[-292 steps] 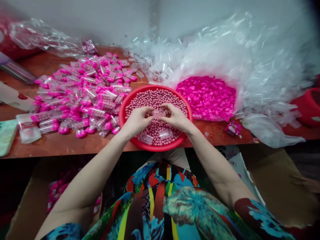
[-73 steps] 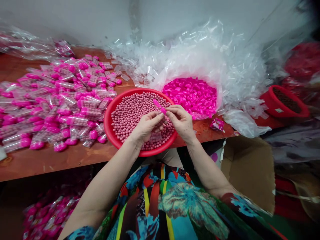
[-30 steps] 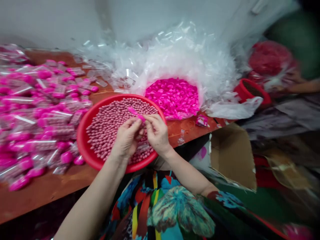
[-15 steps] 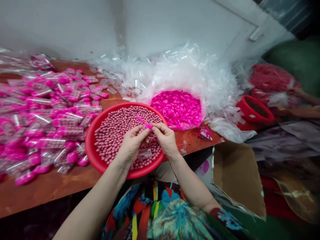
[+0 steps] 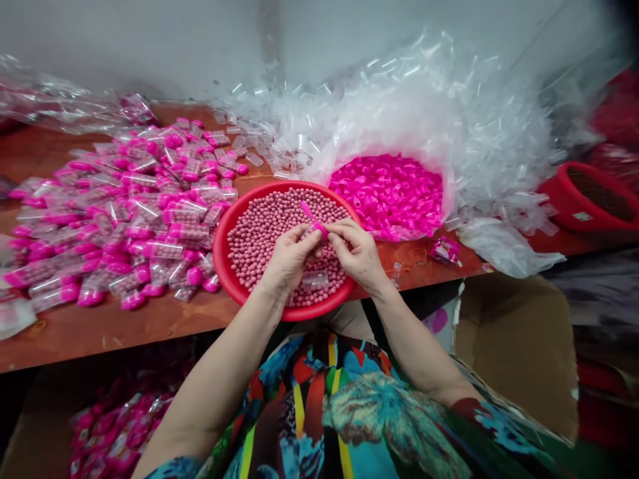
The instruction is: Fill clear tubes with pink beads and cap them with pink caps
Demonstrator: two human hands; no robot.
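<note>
As the left hand (image 5: 294, 256) and right hand (image 5: 355, 256) meet over the red bowl (image 5: 219, 253), both pinch a slim pink plastic piece (image 5: 320, 229), its thin end pointing to eleven o'clock. It sits at two o'clock from the bowl's middle, inside the rim and above the pink beads (image 5: 259, 229). The beads lie uncovered from eight to twelve, giving room there. A clear tube (image 5: 315, 281) rests on them between four and five. At six, the rim reaches the front edge of the table (image 5: 160, 319). Filled tubes (image 5: 150, 209) crowd just beside it at nine; loose pink pieces (image 5: 392, 196) spread at two; tabletop shows at four.
</note>
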